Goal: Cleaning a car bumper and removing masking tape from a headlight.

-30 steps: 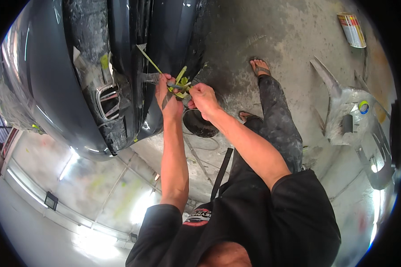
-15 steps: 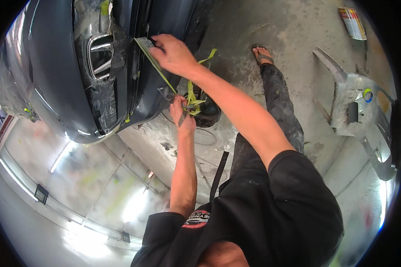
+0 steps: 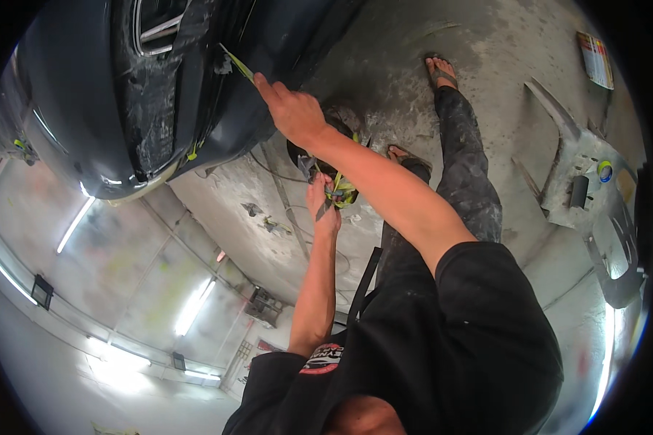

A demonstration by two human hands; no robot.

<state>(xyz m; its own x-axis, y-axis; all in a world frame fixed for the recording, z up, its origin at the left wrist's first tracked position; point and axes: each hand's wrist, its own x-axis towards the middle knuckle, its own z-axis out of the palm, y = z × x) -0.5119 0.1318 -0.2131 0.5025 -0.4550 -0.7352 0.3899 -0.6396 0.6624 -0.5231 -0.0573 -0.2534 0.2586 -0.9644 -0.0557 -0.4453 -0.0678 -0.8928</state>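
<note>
My right hand (image 3: pixel 294 112) is closed on the near end of a yellow-green strip of masking tape (image 3: pixel 238 64). The far end of that strip still sticks to the dark car bumper (image 3: pixel 257 94), where a scrap of grey film hangs beside it. Lower down, away from the bumper, my left hand (image 3: pixel 324 201) is closed around a crumpled bunch of used masking tape (image 3: pixel 345 193) with grey film bits. Part of this bunch hides behind my right forearm. Grey film covers the car's grille (image 3: pixel 156 109) around a chrome emblem (image 3: pixel 159 32).
Behind my left hand a dark round object (image 3: pixel 301 156) sits on the floor. Tape scraps (image 3: pixel 276 226) and a thin hose (image 3: pixel 276 172) lie near the car. To the right lies a loose grey bumper part (image 3: pixel 569 174) with a tape roll (image 3: pixel 605 171) on it; beyond is a can (image 3: pixel 595 59).
My right hand has pulled back from the bumper, with the tape strip now stretched from it. My left hand has moved away from the car with the bunch. The view has shifted.
</note>
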